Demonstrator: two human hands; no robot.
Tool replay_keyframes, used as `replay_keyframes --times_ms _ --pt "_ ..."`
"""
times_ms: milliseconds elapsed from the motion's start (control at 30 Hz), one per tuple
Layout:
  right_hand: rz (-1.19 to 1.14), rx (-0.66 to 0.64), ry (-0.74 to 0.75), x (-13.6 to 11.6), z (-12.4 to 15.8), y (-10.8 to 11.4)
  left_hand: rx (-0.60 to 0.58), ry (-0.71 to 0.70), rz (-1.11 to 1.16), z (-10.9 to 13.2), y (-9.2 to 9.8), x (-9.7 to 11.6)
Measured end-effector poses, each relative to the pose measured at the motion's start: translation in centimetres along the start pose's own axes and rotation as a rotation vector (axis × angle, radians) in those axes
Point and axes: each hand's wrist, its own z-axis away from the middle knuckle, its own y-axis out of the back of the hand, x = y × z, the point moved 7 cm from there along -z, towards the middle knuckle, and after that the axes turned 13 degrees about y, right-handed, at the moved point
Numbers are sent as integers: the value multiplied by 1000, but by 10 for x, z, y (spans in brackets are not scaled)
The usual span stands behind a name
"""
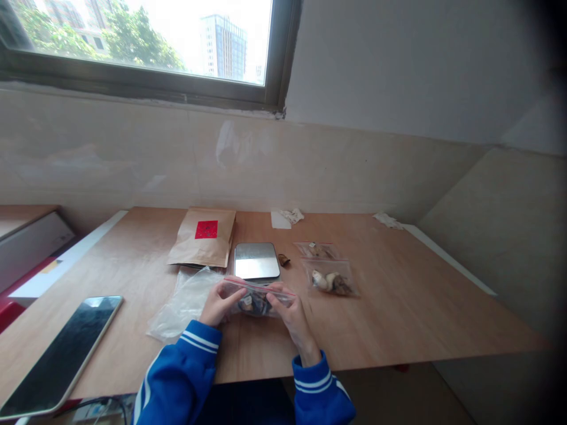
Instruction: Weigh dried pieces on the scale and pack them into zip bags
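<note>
Bright daylight poured through the dark-framed rectangular window far beyond the left hand and right hand, blowing the sky white. The square metal scale just ahead glared; the far right edge faded into dark blur.

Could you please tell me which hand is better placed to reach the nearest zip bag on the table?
Probably the right hand: it grips the held zip bag at the end nearer the lying zip bag. The left hand grips the other end, beside the clear plastic bag.
</note>
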Motion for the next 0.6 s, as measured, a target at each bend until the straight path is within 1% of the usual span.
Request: replay_keyframes --times_ms 133,233,333,467,600 --pt "72 40 57 -4 -2 3 -29 42 12 -1 -3 -5" --pt "105 59 90 -5 -2 6 -24 -27 -26 0 -3 0" --pt "132 65 113 -5 -2 7 -45 -95 -55 1 -5 6" --pt "162 81 131 -5 -3 10 -69 -76 -48 2 -8 9" --pt "192 70 147 -9 -3 9 -40 -71 -78 4 -7 12"
